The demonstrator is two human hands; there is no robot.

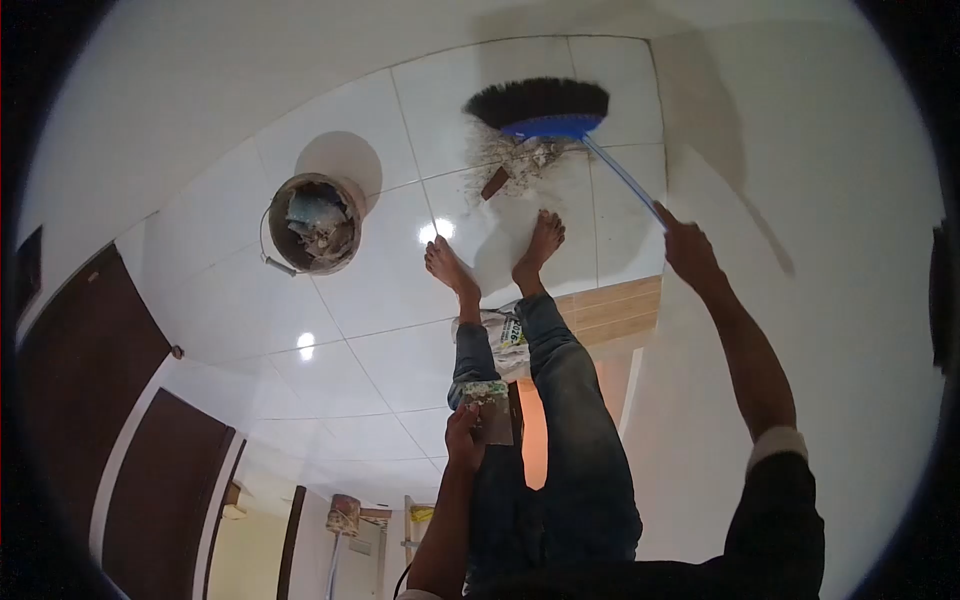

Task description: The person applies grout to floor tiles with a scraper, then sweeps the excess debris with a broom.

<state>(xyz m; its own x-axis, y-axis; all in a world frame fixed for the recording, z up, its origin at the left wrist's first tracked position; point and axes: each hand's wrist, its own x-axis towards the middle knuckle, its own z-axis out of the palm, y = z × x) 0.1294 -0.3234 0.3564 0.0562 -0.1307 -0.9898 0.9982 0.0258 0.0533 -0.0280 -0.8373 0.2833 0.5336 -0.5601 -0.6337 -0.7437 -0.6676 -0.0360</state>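
My right hand (690, 255) is closed around the handle of a broom (555, 125) with a blue head and black bristles. The bristles lie on the white tiles, at the far side of a pile of dirt and debris (530, 165). A reddish-brown chunk (494, 183) sits at the near edge of that pile. Low in front of my legs, my left hand (463, 437) grips a flat, rectangular grey scraper (489, 415) with a whitish-green, crusted top edge. My bare feet stand just on the near side of the debris.
A dirty bucket (316, 225) holding rubble and scraps stands to the left. Walls border the floor ahead and on the right. Behind my feet lies a printed white sack (503, 338) near a wood-look strip (615, 310). Dark doors (165, 495) are at lower left.
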